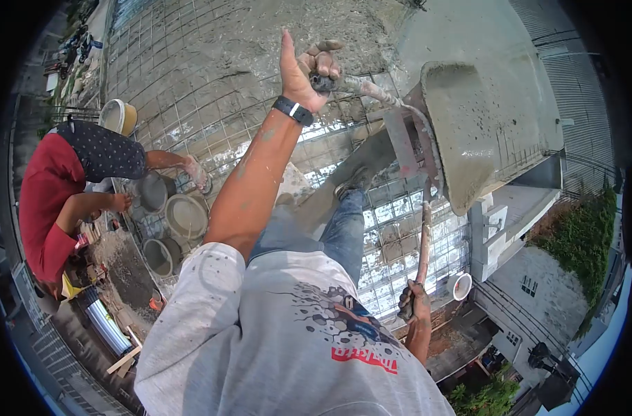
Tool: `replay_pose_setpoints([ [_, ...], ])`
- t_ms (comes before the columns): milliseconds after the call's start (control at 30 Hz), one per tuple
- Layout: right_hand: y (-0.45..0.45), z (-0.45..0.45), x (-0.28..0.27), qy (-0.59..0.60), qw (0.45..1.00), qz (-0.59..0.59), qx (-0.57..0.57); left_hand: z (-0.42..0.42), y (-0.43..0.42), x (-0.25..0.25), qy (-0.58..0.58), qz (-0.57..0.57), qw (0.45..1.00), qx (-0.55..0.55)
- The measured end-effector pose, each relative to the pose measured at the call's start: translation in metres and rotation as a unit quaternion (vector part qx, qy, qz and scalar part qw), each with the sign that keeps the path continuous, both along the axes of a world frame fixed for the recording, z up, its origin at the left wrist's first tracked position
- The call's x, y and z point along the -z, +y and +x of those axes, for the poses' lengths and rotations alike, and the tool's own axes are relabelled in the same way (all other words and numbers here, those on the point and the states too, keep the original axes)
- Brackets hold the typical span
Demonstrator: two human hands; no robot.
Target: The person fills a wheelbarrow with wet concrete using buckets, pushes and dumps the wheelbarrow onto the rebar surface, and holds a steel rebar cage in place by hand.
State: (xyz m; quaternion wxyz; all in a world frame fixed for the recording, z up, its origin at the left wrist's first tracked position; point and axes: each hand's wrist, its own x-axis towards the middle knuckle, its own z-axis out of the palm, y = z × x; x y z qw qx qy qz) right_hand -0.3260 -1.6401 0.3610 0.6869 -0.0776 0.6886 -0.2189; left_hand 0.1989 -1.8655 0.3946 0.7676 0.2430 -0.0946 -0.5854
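Ahead and to the right is a wheelbarrow (pixel 465 125), its tray tilted and coated with wet grey concrete. My left hand (pixel 310 73), with a black watch at the wrist, is on the dark grip of the left handle (pixel 375 91); its fingers curl over the grip while the thumb sticks out. My right hand (pixel 414 303) is wrapped round the grip of the right handle (pixel 425 243), lower in view. Both hands are smeared with concrete. Beneath lies a steel rebar grid (pixel 388 218), and a board (pixel 357 163) runs under my foot towards the wheelbarrow.
Wet concrete (pixel 239 41) spreads over the rebar at the top. On the left, a person in a red shirt (pixel 52 187) bends near several buckets (pixel 186 216). A white bucket (pixel 460 286) stands by the slab edge at right. Below that edge are a roof and plants.
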Motion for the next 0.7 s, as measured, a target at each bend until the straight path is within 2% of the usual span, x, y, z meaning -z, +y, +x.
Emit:
replay_pose_setpoints([
  [67, 0.047, 0.02, -0.004, 0.036, 0.999, 0.023, -0.015, 0.022, 0.048, -0.013, 0.0, 0.011, 1.0, -0.011],
  [167, 0.126, 0.035, 0.008, 0.034, 0.999, 0.021, -0.015, 0.04, 0.131, -0.002, 0.033, 0.021, 0.999, -0.034],
  [267, 0.211, 0.03, 0.035, 0.031, 0.997, 0.043, -0.049, 0.051, 0.237, 0.003, 0.012, 0.025, 0.999, -0.045],
  [400, 0.313, 0.045, 0.056, 0.055, 0.995, 0.048, -0.071, 0.058, 0.372, 0.026, 0.021, 0.027, 0.996, -0.079],
  [500, 0.392, 0.043, 0.092, 0.08, 0.992, 0.047, -0.086, 0.055, 0.472, 0.052, 0.016, 0.024, 0.995, -0.099],
  [600, 0.472, 0.044, 0.113, 0.087, 0.992, 0.04, -0.088, 0.067, 0.561, 0.077, 0.013, 0.025, 0.996, -0.079],
  [700, 0.539, 0.046, 0.137, 0.104, 0.988, 0.04, -0.106, 0.075, 0.646, 0.082, 0.062, 0.03, 0.996, -0.06],
])
